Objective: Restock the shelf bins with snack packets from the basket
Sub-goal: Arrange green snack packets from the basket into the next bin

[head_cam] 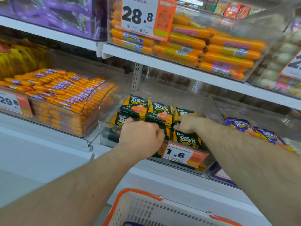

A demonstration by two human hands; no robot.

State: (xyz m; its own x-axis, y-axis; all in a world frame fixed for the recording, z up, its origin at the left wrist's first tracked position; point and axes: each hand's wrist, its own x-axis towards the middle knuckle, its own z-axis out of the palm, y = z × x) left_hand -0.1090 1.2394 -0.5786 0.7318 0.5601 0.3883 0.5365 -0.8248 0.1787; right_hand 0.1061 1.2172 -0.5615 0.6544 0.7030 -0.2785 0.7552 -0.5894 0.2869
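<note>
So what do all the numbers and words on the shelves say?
"28.8": white and orange price tag on the upper clear bin of orange sausages.
"29.8": price tag on the left bin of small orange sausages.
"1.6": price tag on the clear middle bin.
"85%": green and orange snack packets.
"85%": blue packets on the right.
Barcodes and small print: too blurred.

orange sausages, 28.8 price tag

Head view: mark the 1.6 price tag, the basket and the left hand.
1.6 price tag (179, 154), head view, on the white part beside the digits.
basket (143, 194), head view, on the orange rim at the near left.
left hand (141, 134), head view, on the back of the hand.
</note>
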